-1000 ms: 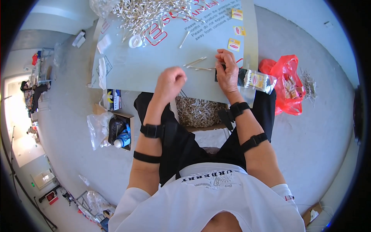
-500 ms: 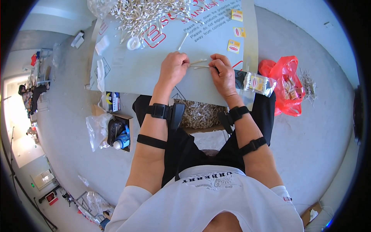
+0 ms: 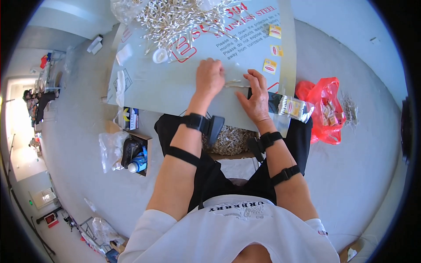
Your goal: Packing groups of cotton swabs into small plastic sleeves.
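My left hand [image 3: 209,78] is over the tabletop with its fingers curled downward; what they hold, if anything, is hidden. A few cotton swabs [image 3: 232,83] lie on the sheet-covered table [image 3: 175,83] between my two hands. Close to their right end, my right hand [image 3: 255,97] has its thumb and fingers apart and grips nothing. Beside that hand, at the table's near right corner, is a clear packet of cotton swabs [image 3: 291,106] with a yellow label. A large loose heap of cotton swabs [image 3: 175,22] covers the far left of the table.
Several small yellow cards [image 3: 269,66] line the right side. A round white lid [image 3: 160,55] and folded white pieces [image 3: 124,54] lie left. Below the near edge stands a box of swabs [image 3: 229,141]. A red plastic bag [image 3: 326,131] is at right, an open carton [image 3: 142,168] at left.
My left hand has moved away from the swabs toward the far side, over where a lone swab lay. My right fingers have opened off the swabs. The whole view has shifted slightly.
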The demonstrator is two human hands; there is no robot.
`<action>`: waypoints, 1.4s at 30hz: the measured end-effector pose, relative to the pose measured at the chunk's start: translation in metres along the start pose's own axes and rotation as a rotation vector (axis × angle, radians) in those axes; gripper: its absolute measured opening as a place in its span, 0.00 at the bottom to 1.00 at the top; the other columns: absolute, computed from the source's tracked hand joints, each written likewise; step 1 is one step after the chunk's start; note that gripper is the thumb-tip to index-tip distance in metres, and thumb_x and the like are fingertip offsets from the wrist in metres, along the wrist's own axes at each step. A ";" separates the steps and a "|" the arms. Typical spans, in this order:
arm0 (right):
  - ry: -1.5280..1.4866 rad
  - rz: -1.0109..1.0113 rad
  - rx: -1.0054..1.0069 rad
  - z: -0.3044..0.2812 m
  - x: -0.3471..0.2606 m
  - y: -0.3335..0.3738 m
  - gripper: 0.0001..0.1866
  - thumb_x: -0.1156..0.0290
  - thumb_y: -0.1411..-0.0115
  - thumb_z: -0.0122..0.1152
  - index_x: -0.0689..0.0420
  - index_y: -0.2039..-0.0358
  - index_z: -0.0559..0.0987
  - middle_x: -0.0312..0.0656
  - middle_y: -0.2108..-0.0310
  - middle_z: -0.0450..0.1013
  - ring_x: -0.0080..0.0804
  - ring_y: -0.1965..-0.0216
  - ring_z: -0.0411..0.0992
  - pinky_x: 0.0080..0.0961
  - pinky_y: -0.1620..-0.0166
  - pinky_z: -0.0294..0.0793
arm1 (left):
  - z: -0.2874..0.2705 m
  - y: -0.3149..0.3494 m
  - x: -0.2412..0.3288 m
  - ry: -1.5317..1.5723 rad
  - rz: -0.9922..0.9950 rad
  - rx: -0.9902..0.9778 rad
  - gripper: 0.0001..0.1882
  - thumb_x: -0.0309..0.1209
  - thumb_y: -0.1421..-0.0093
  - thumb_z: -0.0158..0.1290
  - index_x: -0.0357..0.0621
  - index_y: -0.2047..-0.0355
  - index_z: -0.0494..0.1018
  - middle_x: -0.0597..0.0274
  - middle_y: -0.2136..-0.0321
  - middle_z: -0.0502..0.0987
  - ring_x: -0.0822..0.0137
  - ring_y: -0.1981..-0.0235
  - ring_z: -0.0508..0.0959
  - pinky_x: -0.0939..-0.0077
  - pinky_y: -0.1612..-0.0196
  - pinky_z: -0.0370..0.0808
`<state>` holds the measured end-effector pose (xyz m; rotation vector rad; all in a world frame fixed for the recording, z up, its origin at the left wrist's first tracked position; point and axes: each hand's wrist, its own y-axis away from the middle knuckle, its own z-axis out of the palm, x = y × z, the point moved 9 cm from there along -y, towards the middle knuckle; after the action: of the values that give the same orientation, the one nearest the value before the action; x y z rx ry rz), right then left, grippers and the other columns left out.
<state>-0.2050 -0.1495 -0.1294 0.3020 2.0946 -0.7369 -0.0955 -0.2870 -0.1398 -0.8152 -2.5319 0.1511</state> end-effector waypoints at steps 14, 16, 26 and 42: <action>0.172 -0.039 -0.111 0.010 0.000 0.000 0.14 0.75 0.57 0.66 0.60 0.68 0.74 0.46 0.50 0.68 0.46 0.50 0.66 0.40 0.48 0.65 | -0.009 -0.075 -0.059 0.269 -0.131 0.000 0.09 0.25 0.51 0.59 0.40 0.68 0.75 0.51 0.64 0.74 0.49 0.56 0.72 0.59 0.53 0.71; 0.167 -0.030 -0.114 0.010 0.001 0.000 0.15 0.76 0.57 0.66 0.60 0.68 0.74 0.45 0.50 0.68 0.46 0.50 0.66 0.40 0.49 0.65 | -0.017 -0.102 -0.063 -0.049 -0.071 0.070 0.13 0.27 0.52 0.61 0.44 0.64 0.77 0.53 0.58 0.73 0.49 0.51 0.70 0.60 0.49 0.69; 0.159 0.016 -0.148 0.007 0.003 -0.004 0.15 0.77 0.58 0.66 0.61 0.67 0.74 0.44 0.50 0.68 0.45 0.50 0.66 0.38 0.49 0.65 | 0.015 -0.153 -0.063 -0.168 -0.083 -0.243 0.15 0.36 0.55 0.67 0.52 0.66 0.79 0.60 0.56 0.72 0.55 0.48 0.66 0.61 0.44 0.64; 0.142 -0.017 -0.120 0.009 0.005 -0.002 0.15 0.78 0.58 0.65 0.60 0.67 0.73 0.44 0.51 0.69 0.46 0.51 0.66 0.39 0.49 0.65 | 0.016 -0.058 -0.001 0.127 0.239 -0.354 0.06 0.27 0.49 0.59 0.42 0.77 0.71 0.55 0.70 0.73 0.51 0.62 0.70 0.62 0.54 0.67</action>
<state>-0.2030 -0.1566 -0.1364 0.2780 2.2680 -0.6118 -0.1325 -0.3344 -0.1400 -1.2221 -2.3661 -0.2728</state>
